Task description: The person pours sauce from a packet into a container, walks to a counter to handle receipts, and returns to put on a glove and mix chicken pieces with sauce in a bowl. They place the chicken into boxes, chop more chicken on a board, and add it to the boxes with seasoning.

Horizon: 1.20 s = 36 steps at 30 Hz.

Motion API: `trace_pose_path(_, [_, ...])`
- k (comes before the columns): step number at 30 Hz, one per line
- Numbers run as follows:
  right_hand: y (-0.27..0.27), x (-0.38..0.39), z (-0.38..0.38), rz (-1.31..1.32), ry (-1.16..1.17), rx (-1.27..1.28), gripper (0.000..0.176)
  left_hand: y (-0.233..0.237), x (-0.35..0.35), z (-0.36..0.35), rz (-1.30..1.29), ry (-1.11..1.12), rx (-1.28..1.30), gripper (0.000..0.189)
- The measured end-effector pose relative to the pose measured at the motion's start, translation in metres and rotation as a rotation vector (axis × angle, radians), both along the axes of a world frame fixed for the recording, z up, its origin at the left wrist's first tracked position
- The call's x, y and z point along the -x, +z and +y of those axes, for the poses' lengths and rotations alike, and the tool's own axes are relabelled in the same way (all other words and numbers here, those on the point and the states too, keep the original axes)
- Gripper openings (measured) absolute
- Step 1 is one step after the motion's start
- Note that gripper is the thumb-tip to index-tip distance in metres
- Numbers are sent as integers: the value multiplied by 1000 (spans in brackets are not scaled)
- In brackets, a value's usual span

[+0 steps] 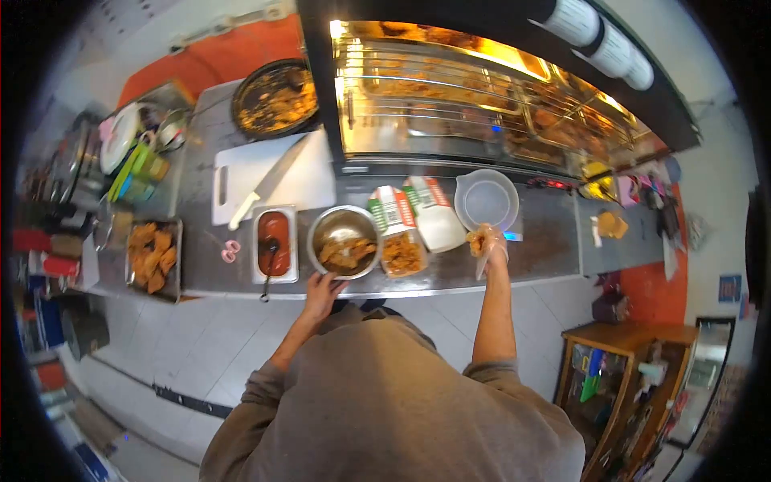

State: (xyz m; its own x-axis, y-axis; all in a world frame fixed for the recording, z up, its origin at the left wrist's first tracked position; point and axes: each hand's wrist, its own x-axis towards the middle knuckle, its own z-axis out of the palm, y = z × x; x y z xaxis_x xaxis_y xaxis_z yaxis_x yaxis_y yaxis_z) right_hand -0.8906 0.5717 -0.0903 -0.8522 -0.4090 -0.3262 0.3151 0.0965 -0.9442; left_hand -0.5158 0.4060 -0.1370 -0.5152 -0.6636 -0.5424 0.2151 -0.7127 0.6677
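My left hand touches the near rim of a steel bowl that has pieces of browned food in it. Its fingers are spread and hold nothing. Over at the right, my right hand, in a clear glove, is closed round a piece of food, just in front of a translucent round tub. Between the hands stands an open box of food with a printed lid. Beside it is a white box with a similar printed part.
Left of the bowl are a tray of red sauce with a black spoon, a white cutting board with a knife, and a tray of fried pieces. A black pan and a lit glass display case stand behind.
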Motion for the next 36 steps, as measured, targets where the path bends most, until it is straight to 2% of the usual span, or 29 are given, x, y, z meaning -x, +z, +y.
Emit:
trace_pose_path(2, [-21,58,41,-450,128,154,6,-14,-6,-1,-28,16,-70,21])
trace_pose_path(3, [-44,82,54,-560,82,174,9,-20,-7,-2,-15,-2,-71,21])
trace_pose_path(4, [-49,92,58,-552,69,175,9,-28,-12,-1,-16,18,-59,21])
trace_pose_path(6, [-45,99,58,-554,-6,-29,16,-29,-10,0,-18,34,-46,21])
trace_pose_path(8, [-29,92,61,-585,-81,-27,20,-28,-13,1,-67,33,-129,21])
trace_pose_path(10, [-23,72,58,-613,-158,-17,23,-14,-15,0,-82,-42,-95,22])
trace_pose_path(12, [-38,40,67,-448,-494,59,31,0,-17,3,-203,-98,-207,26])
trace_pose_path(14, [-83,11,82,-438,-596,165,27,-9,-33,6,-191,-149,-196,29])
trace_pose_path(15, [-80,-11,82,-440,-596,159,27,-8,-43,8,-219,-195,-163,30])
trace_pose_path(17, [-45,-62,58,-98,-336,44,16,-9,-62,7,-249,-232,-128,32])
trace_pose_path(18, [-26,-82,39,-104,-329,43,16,-13,-74,6,-296,-239,-132,32])
trace_pose_path(20, [12,-112,-8,153,-115,7,7,-25,-95,4,-361,-217,-136,32])
trace_pose_path(22, [39,-136,-48,230,213,47,7,-41,-126,-1,-263,139,-151,32])
trace_pose_path(23, [53,-147,-69,484,380,81,5,-32,-135,-7,-225,237,-130,31])
trace_pose_path(24, [40,-156,-91,401,498,62,6,-21,-136,-15,-182,337,-106,30])
trace_pose_path(26, [65,-187,-133,387,747,56,9,-7,-144,-33,-47,401,-83,28])
trace_pose_path(27, [72,-201,-154,376,779,73,9,0,-145,-41,-40,398,-54,26])
trace_pose_path(29, [84,-227,-193,1000,1061,85,16,8,-140,-55,-40,360,3,21])
trace_pose_path(30, [90,-241,-206,1006,1075,95,16,6,-139,-59,-35,378,5,21])
trace_pose_path(32, [96,-265,-226,1125,1332,-166,19,-1,-138,-64,44,318,51,18])
trace_pose_path(34, [96,-274,-241,1134,1322,-205,19,13,-133,-65,74,342,38,17])
trace_pose_path(36, [112,-277,-243,909,1318,-224,19,12,-135,-63,53,318,4,18])
